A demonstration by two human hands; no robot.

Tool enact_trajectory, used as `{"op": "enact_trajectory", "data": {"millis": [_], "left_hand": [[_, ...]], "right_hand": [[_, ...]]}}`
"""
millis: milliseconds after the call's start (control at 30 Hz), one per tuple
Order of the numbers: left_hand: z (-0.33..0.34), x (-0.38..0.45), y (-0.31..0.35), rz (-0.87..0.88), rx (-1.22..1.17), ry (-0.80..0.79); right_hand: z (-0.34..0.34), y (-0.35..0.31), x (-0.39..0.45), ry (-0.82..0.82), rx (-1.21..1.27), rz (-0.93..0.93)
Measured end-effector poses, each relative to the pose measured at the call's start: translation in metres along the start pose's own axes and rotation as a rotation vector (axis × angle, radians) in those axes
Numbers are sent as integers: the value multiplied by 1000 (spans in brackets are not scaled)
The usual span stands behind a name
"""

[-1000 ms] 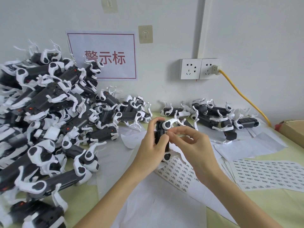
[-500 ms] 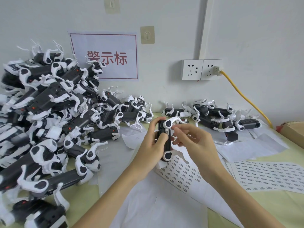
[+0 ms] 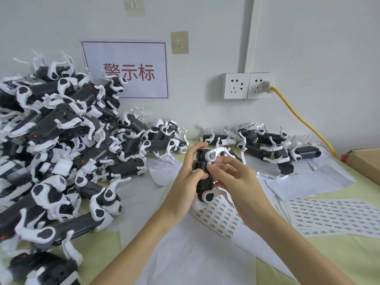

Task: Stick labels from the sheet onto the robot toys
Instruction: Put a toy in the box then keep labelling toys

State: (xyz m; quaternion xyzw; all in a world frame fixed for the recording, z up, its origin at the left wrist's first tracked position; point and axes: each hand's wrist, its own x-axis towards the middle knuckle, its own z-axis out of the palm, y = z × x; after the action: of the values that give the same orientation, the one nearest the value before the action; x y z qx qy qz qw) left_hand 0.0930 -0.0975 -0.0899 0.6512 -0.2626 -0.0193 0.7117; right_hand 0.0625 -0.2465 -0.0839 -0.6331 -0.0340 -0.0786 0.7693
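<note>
1. Robot toy (image 3: 202, 177), dark body with thin white legs, was held upright above the label sheet (image 3: 221, 215).
2. Left hand (image 3: 188, 178) wrapped its body; right hand (image 3: 230, 177) pinched at its side, label too small to confirm.
3. It looked light and rigid, legs fragile; the body seemed the safest hold.
4. Toy piles (image 3: 61, 153) crowded left of the sheet; open paper lay nearer.

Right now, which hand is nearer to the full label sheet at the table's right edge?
Right. The right hand is just left of the full label sheet; the left hand lies farther left, gripping the robot toy.
</note>
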Motion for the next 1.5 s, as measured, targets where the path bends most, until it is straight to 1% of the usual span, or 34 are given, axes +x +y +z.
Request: {"op": "enact_trajectory", "data": {"millis": [67, 167, 267, 367, 433, 533, 633, 733, 867, 967, 1033, 1133, 1300, 1500], "left_hand": [[0, -1, 1, 28, 17, -19], [0, 0, 1, 39, -10, -19], [0, 0, 1, 20, -22, -15], [1, 0, 0, -2, 32, -11], [2, 1, 0, -17, 24, -10], [0, 1, 0, -29, -19, -11], [0, 0, -3, -26, -26, -20], [0, -1, -4, -10, -13, -24], [0, -1, -5, 6, 26, -41], [-2, -1, -7, -2, 44, -47], [-4, -1, -7, -16, 42, -62], [-6, -1, -7, -43, 3, -81], [-5, -2, 0, -41, 20, -88], [-14, 2, -2, -44, 17, -104]], "right_hand": [[-3, 1, 1, -43, 105, 71], [-6, 0, 4, -107, 187, 138], [-8, 2, 8, -106, 245, 169], [-9, 4, 10, -96, 223, 175], [-10, 5, 10, -98, 207, 162], [-7, 4, 8, -104, 73, 94], [-3, 5, 4, -62, -53, 36], [-2, 6, 1, -59, -12, 26], [-1, 6, -1, -126, 136, 88], [-3, 6, 1, -177, 105, 89], [-5, 5, 2, -216, 127, 110], [-5, 5, 2, -220, 161, 133], [-4, 7, 3, -206, 136, 81], [-8, 7, 4, -285, 117, 58]]}}
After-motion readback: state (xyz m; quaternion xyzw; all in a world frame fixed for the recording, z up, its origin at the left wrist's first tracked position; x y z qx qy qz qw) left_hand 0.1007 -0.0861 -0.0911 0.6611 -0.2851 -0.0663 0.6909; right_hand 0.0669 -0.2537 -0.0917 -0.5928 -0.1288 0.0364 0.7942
